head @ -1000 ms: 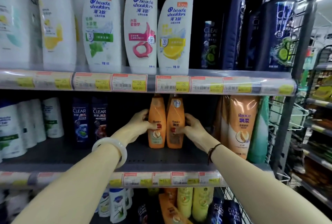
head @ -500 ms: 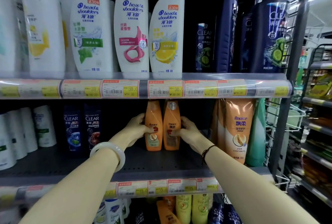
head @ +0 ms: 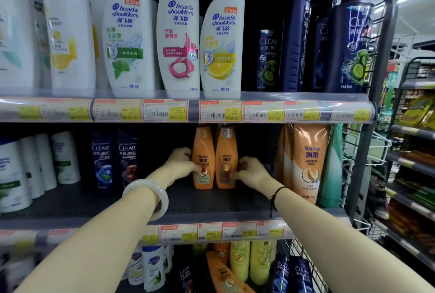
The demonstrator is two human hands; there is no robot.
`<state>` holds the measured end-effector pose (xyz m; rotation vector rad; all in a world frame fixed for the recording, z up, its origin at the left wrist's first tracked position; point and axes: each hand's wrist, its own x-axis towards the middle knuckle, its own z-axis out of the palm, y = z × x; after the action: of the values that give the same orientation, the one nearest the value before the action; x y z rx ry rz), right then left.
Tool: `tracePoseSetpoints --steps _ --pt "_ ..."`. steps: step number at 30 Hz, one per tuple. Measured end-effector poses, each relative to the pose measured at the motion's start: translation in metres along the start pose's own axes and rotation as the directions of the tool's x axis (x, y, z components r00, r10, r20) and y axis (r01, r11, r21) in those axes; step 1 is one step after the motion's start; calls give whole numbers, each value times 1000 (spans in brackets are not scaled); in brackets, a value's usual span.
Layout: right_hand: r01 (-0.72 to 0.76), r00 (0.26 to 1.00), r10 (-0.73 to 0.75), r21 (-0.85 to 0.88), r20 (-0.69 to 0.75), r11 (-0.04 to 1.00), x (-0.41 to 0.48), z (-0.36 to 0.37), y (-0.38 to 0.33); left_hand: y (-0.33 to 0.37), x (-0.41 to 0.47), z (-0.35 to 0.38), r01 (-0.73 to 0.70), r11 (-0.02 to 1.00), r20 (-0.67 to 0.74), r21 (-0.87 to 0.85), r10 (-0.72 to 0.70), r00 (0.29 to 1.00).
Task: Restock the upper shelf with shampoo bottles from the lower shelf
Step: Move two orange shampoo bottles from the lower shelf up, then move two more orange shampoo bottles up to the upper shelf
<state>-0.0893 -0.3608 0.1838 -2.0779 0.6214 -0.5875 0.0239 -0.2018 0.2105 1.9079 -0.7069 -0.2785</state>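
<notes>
— Shampoo bottles: where are they, and which way do they point?

— Two orange shampoo bottles, the left orange bottle (head: 203, 158) and the right orange bottle (head: 225, 157), stand upright and touching on the middle shelf (head: 211, 201), set back from its front edge. Their long axes run vertically, caps up under the shelf above, labels facing forward.

— What are the hands doing?

— The left hand (head: 180, 163) wraps the outer side of the left orange bottle, thumb across its label. The right hand (head: 249, 170) presses the outer side of the right orange bottle, fingers curled on it. Both bottles' bases sit on the shelf. A white bangle (head: 150, 196) circles the left wrist, a dark cord (head: 275, 196) the right.

— What else do the shelves hold?

— On the same shelf, two dark Clear bottles (head: 115, 158) stand towards the left, large orange refill pouches (head: 306, 163) near the right edge. The upper shelf (head: 188, 95) carries three white Head & Shoulders bottles (head: 176, 36) at its front edge and tall dark blue bottles (head: 350, 38) at its right end. Below, yellow bottles (head: 249, 262) stand upright.
</notes>
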Motion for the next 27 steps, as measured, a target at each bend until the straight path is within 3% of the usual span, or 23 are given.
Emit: tracePoseSetpoints --steps 5,13,27 --pt "50 998 -58 -178 -40 983 -21 -7 -5 2 -18 -8 -1 969 32 247 -7 999" --pt "163 985 -143 -255 96 953 -69 -9 -33 12 -57 -18 -181 886 160 428 123 980" --pt "177 972 -47 -593 228 786 -145 -4 -46 1 -111 -2 -372 776 371 510 191 909"
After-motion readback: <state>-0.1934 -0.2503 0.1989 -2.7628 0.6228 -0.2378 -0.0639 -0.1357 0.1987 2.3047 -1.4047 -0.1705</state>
